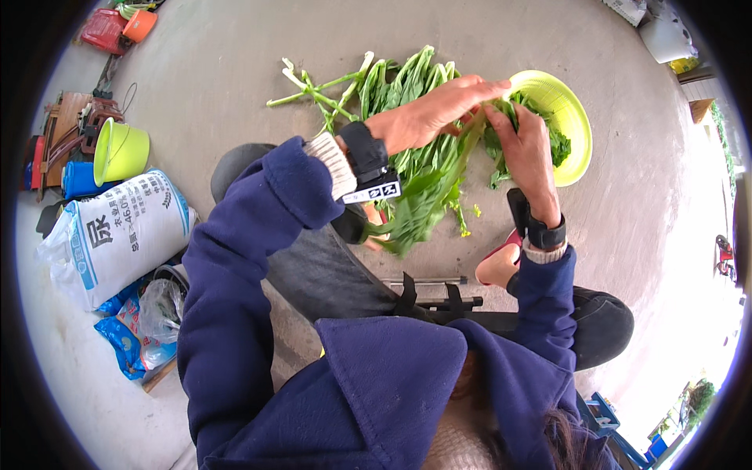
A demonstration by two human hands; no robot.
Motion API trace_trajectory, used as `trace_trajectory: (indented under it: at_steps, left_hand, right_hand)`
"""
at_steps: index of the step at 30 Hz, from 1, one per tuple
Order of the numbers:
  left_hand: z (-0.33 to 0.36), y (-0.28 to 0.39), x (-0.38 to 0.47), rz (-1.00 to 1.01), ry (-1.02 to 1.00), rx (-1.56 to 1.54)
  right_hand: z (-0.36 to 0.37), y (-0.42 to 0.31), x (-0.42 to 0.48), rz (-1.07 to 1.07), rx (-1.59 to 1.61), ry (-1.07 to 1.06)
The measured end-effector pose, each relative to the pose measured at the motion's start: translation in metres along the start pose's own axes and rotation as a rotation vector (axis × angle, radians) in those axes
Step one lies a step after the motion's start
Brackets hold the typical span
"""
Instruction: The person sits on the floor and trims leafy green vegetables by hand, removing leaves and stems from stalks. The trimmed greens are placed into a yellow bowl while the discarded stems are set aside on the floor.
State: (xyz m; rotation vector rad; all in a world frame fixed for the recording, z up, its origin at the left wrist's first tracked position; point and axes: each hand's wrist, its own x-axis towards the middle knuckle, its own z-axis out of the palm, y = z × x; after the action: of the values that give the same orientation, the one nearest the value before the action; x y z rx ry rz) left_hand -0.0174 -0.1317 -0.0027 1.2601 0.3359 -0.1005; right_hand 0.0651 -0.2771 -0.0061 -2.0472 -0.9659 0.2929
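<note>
My left hand (432,114) grips a long leafy green stalk (437,182), whose leaves hang down toward my knees. Close beside it, my right hand (526,144) pinches leafy greens near the stalk's upper end; its fingers partly hide what they hold. Behind the right hand is a yellow-green plastic colander (578,138) with torn green leaves (559,147) inside. Beneath and beyond my left hand lies a pile of leafy greens (405,85) on the concrete floor. Bare green stems (311,89) lie crossed to the left of that pile.
To the left are a white woven sack (126,229) bearing writing, a yellow-green bucket (120,153) and a clear plastic bag (160,311). A red container (104,32) and an orange pot (140,26) sit at far left. Small yellow flowers (464,229) lie near my feet.
</note>
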Motion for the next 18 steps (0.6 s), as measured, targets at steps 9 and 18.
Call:
trace_trajectory:
  at_steps: [9, 18]
  left_hand:
    - [-0.011, -0.012, 0.008, 0.02, 0.064, -0.092]
    - [-0.01, -0.008, 0.006, 0.341, -0.049, 0.132]
  right_hand:
    - [0.001, -0.033, 0.002, -0.478, -0.274, -0.042]
    - [0.012, -0.022, -0.012, -0.124, -0.006, -0.008]
